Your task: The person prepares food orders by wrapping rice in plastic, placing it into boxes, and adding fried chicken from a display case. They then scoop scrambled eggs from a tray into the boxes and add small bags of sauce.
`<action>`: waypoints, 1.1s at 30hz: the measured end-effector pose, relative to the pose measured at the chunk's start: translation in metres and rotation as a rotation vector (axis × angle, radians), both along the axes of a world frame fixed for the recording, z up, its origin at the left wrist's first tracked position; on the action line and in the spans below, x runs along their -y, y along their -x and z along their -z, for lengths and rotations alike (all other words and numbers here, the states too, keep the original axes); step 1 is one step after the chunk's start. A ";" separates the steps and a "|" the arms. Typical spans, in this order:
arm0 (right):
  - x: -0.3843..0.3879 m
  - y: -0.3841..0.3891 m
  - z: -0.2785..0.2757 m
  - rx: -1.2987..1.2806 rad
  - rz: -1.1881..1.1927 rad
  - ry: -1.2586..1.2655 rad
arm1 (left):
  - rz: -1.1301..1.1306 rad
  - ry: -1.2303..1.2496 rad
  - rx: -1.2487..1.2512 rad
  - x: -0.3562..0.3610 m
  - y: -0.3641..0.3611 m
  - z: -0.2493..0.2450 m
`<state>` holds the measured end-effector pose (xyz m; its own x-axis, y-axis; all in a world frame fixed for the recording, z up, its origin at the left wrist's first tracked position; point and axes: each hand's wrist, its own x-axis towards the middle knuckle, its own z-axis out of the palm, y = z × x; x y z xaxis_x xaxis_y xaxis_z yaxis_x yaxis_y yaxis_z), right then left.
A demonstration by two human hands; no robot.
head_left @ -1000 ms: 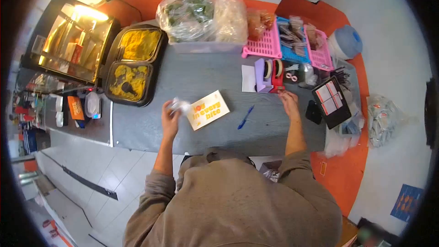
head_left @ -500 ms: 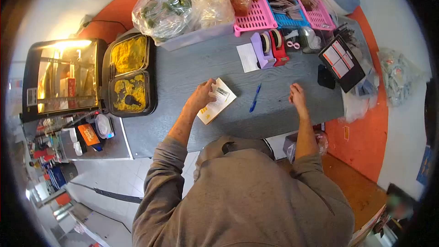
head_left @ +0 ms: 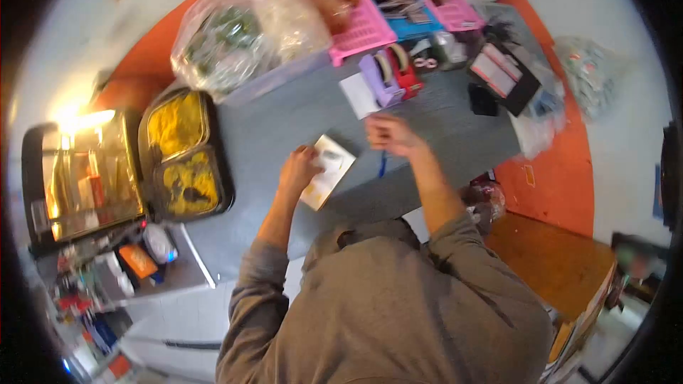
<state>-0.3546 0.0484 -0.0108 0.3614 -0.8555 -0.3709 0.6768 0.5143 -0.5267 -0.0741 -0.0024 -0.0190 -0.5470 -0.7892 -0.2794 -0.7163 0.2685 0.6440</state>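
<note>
A small white notepad (head_left: 331,171) with yellow and dark print lies tilted on the grey table. My left hand (head_left: 300,169) is closed at its left edge, fingers curled over the top sheet. A blue pen (head_left: 383,164) rests on the table to the right of the notepad. Just over the pen's upper end is my right hand (head_left: 390,135), its fingers bent and blurred by motion. Whether it touches the pen or holds anything does not show.
Purple and red tape dispensers (head_left: 384,82) stand on white paper (head_left: 358,97). Pink and blue baskets (head_left: 364,37) and bagged goods (head_left: 224,46) line the back. Yellow food trays (head_left: 186,188) and a lit display case (head_left: 89,178) are left; a black folder (head_left: 521,96) is right.
My right hand has moved left, from the table's right side to above the pen. My left hand stays on the notepad. The camera view has shifted and turned slightly.
</note>
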 end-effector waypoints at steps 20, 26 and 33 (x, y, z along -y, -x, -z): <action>-0.016 -0.003 0.014 -1.683 0.531 0.210 | -0.101 0.085 -0.117 -0.039 -0.015 0.026; -0.068 0.189 0.007 -2.023 1.210 -0.179 | -0.347 0.150 -0.039 -0.087 -0.003 0.021; -0.070 0.331 -0.008 -2.464 0.995 -0.568 | -0.381 0.129 -0.101 -0.095 -0.008 0.039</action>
<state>-0.6858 0.1179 -0.0032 -0.8224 -0.2211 0.5242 -0.4161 0.8622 -0.2891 -0.0659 0.0926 -0.0575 -0.2287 -0.9655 -0.1247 -0.7149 0.0796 0.6947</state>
